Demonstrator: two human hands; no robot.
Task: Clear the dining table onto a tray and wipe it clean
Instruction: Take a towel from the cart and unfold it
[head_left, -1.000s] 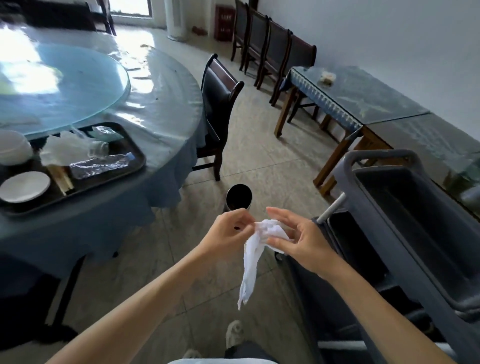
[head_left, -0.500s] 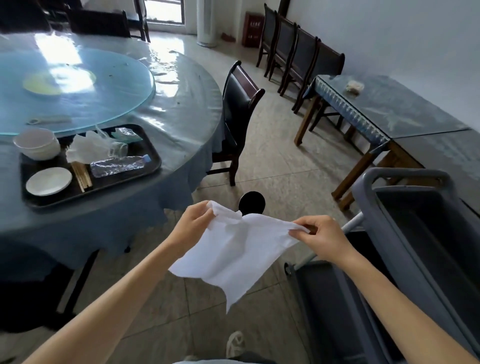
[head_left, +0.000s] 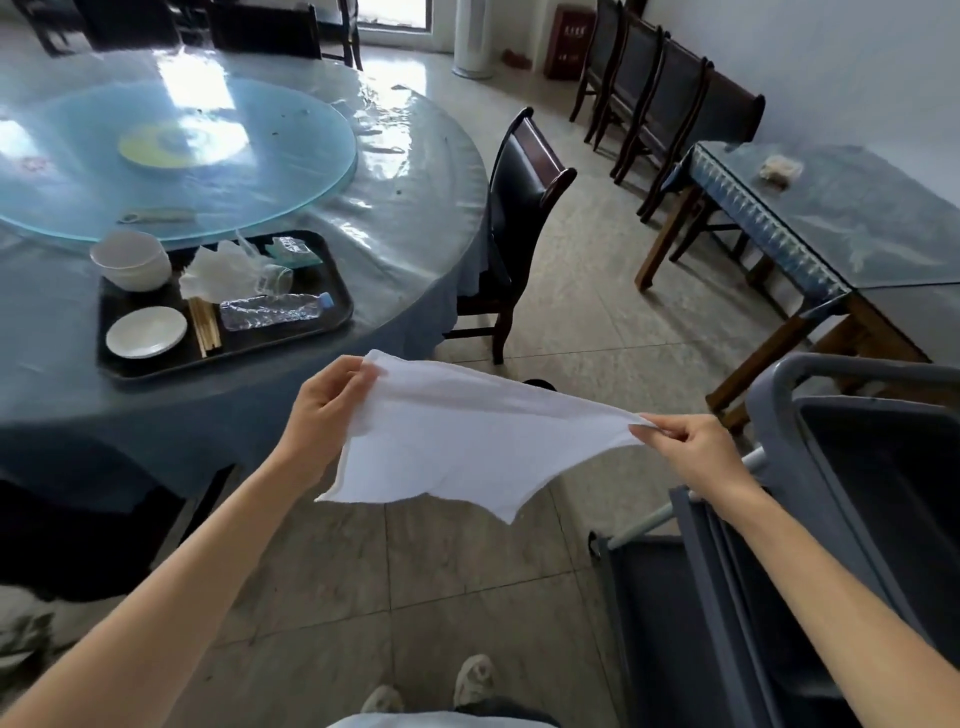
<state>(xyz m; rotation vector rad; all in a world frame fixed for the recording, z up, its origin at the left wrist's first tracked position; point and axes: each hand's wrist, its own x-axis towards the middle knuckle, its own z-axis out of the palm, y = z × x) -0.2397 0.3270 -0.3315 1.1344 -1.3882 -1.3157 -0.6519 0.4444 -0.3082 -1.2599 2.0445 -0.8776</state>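
A white cloth (head_left: 467, 441) is stretched flat in the air between my hands, above the floor. My left hand (head_left: 324, 410) pinches its left corner and my right hand (head_left: 691, 447) pinches its right corner. To the left stands the round dining table (head_left: 405, 208) with a blue cover and a glass turntable (head_left: 176, 156). Near its front edge sits a black tray (head_left: 337, 317) holding a white bowl (head_left: 130, 257), a white saucer (head_left: 146, 331), chopsticks (head_left: 204, 327), a crushed plastic bottle (head_left: 275, 309), crumpled tissue (head_left: 215, 267) and a glass (head_left: 274, 278).
A dark chair (head_left: 524, 208) stands at the table's right side. A grey service cart (head_left: 831, 519) is at my right. A long side table (head_left: 810, 218) and a row of chairs (head_left: 660, 88) line the right wall. Tiled floor lies under my feet.
The bunched cloth has been unfolded and pulled wide; my hands moved apart, each holding a corner. The view has swung towards the table.
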